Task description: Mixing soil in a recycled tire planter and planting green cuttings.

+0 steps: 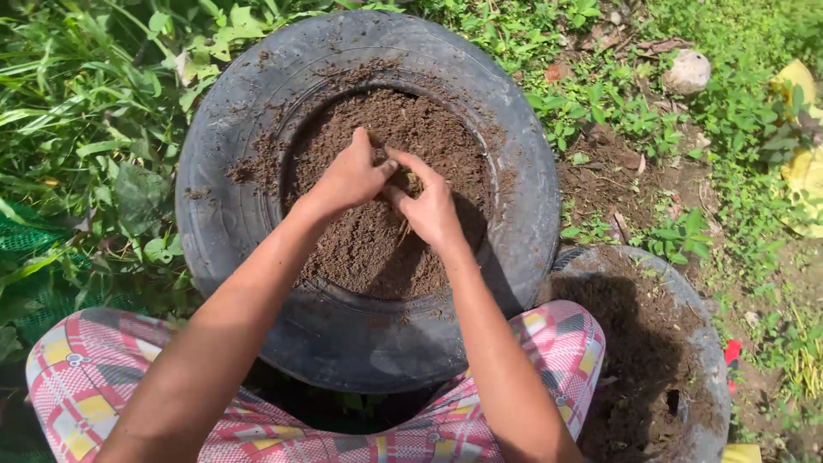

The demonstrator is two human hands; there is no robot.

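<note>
Brown soil [369, 240] inside the tyre [514, 171] is worked beneath both hands, a small rootlike scrap [410, 184] being pinched between left hand [347, 178] and right hand [429, 206], fingertips touching.

A second tyre [699, 343] lies on the ground at lower right, partly cut off by the frame edge; it is filled with dark soil and shaded on its left side. Green netting [26, 257] sits at the left edge among tall grass [77, 111]. Low leafy weeds [600, 103] cover the ground along the top and right. A bare soil patch [613, 176] lies between the weeds. A pale rounded stone [687, 70] rests near the top right. A yellow object [801, 154] shows at the right edge, partly hidden by leaves. A small red item [731, 351] lies just beside the second tyre.
</note>
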